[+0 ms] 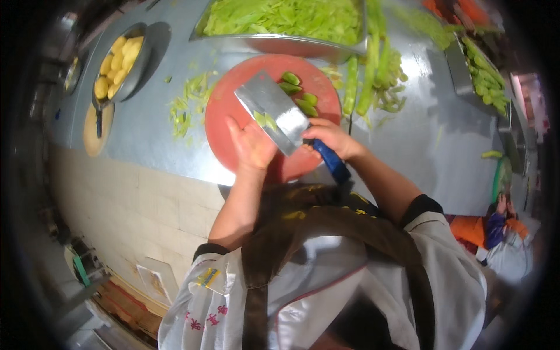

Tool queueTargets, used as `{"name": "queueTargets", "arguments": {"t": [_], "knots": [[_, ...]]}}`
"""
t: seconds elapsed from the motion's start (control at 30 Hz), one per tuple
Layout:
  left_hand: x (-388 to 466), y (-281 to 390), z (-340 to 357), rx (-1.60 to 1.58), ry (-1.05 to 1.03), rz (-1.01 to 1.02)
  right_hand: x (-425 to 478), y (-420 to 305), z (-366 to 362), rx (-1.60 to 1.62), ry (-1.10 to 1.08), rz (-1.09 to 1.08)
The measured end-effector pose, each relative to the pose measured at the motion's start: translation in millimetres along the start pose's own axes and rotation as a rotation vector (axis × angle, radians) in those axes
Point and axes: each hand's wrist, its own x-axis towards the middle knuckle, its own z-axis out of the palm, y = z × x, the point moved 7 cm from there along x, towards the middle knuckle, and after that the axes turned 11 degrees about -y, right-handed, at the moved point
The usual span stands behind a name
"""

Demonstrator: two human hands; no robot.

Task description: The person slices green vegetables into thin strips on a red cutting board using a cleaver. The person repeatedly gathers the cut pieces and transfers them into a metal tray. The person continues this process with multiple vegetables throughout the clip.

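Note:
My right hand (330,139) grips a cleaver (278,109) where its blade meets the blue-wrapped handle. The broad blade lies tilted above a round red cutting board (223,96), with a few green vegetable slices (265,120) on its face. Under and beside the blade's lower left edge is my left hand (254,144), palm up with the thumb apart; its fingertips are hidden by the blade. Several thick green slices (307,103) rest on the board to the right of the blade.
A metal tray (280,42) of sliced greens stands behind the board. Green stalks (367,83) lie at its right, peelings (188,103) at its left. Farther left is a metal bowl (142,65) of peeled potatoes. Other people's hands (503,205) are at the far right and top right.

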Motion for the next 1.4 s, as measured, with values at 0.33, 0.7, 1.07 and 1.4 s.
{"name": "queueTargets", "arguments": {"t": [0.33, 0.7, 1.07, 1.4], "knots": [[-4, 10, -32, 0.321, 0.275, -0.048, -21, 5, -26, -0.141, 0.206, -0.161], [5, -1, -48, 0.874, 0.454, -0.080, -38, 4, -29, -0.247, 0.332, -0.206], [40, -10, -12, 2.543, -0.072, -0.012, -147, 38, -83, -0.116, 0.625, -0.139], [93, -62, -18, 2.759, -0.715, -0.411, -173, 63, -82, -0.094, 0.668, -0.108]]}}
